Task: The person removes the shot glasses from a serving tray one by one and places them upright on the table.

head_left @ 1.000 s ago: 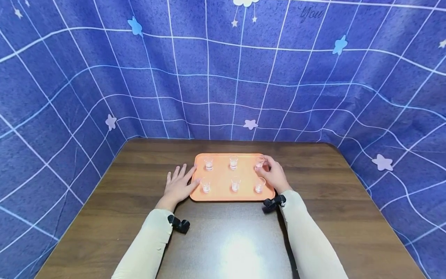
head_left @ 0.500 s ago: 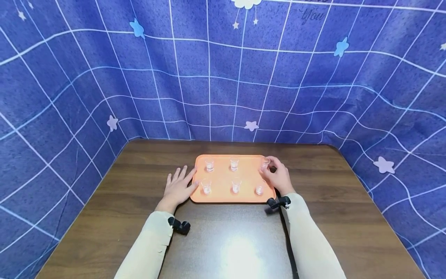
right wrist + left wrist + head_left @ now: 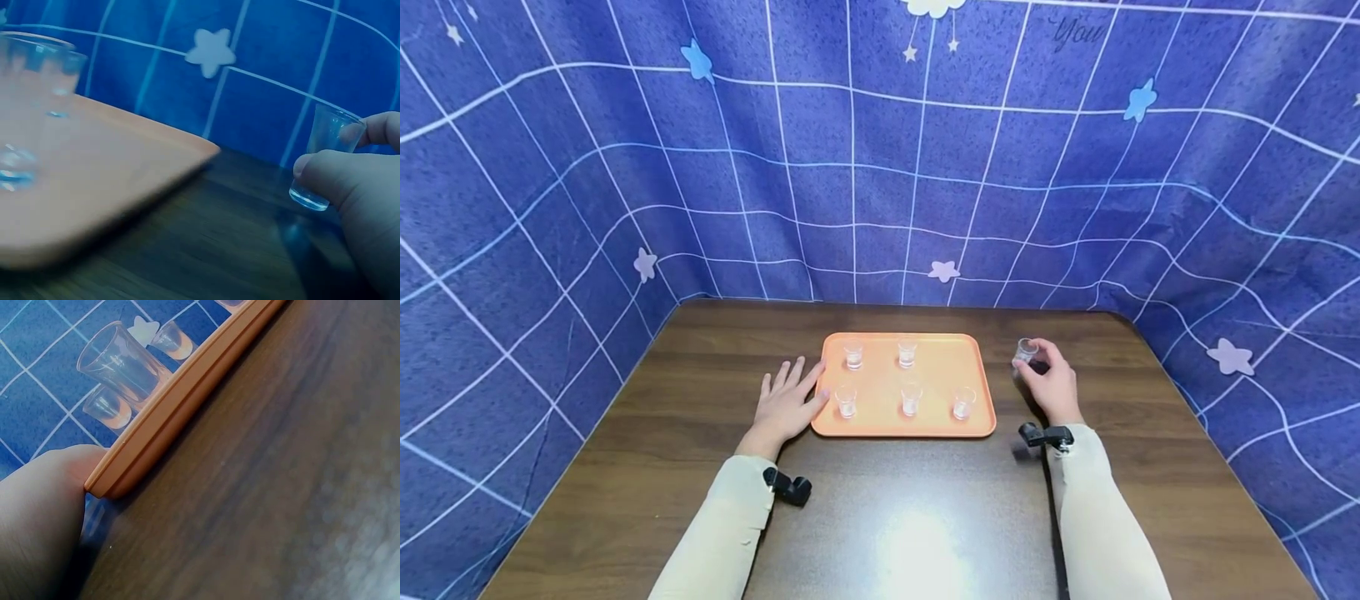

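An orange tray (image 3: 880,428) lies on the table with several clear shot glasses standing on it, among them one at the front right (image 3: 963,404). My right hand (image 3: 1051,387) pinches another shot glass (image 3: 322,156) between thumb and fingers, to the right of the tray. In the right wrist view this glass hangs slightly tilted, a little above the wood. My left hand (image 3: 782,412) lies with spread fingers at the tray's left edge, its thumb reaching over the rim. The left wrist view shows part of that hand against the tray's corner.
The dark wooden table (image 3: 715,350) extends on both sides of the tray. A blue curtain (image 3: 880,192) with white lines and stars hangs behind it and along the sides. Both wrists carry small black cameras.
My right hand has lifted the back-right shot glass off the tray and carried it right, past the tray's edge. My left hand has stayed where it was.
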